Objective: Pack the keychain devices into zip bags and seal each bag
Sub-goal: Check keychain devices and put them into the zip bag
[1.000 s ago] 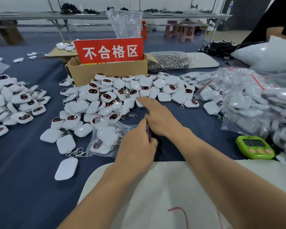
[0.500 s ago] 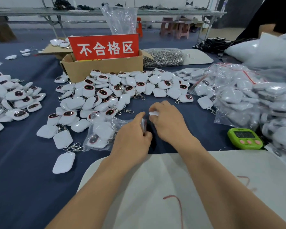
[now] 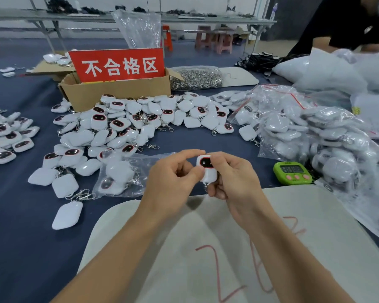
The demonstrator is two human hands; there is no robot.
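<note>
A white keychain device (image 3: 206, 168) with a dark, red-rimmed face stands upright between both hands above the table's near middle. My right hand (image 3: 232, 178) grips its right side and bottom, where the metal clip hangs. My left hand (image 3: 173, 180) pinches its left edge with thumb and forefinger. Just left of my hands lies a clear zip bag (image 3: 120, 176) holding several devices. A large heap of loose devices (image 3: 140, 121) spreads behind it.
A cardboard box (image 3: 116, 92) with a red sign stands at the back. Filled bags (image 3: 304, 132) pile up on the right beside a green timer (image 3: 292, 172). More devices (image 3: 7, 136) lie far left. A white board (image 3: 206, 248) lies under my forearms. Another person's arm (image 3: 359, 25) shows top right.
My right hand reached to the heap, took one device and brought it back. Both hands now hold it raised, face toward me; the left hand shifted from the table to the device.
</note>
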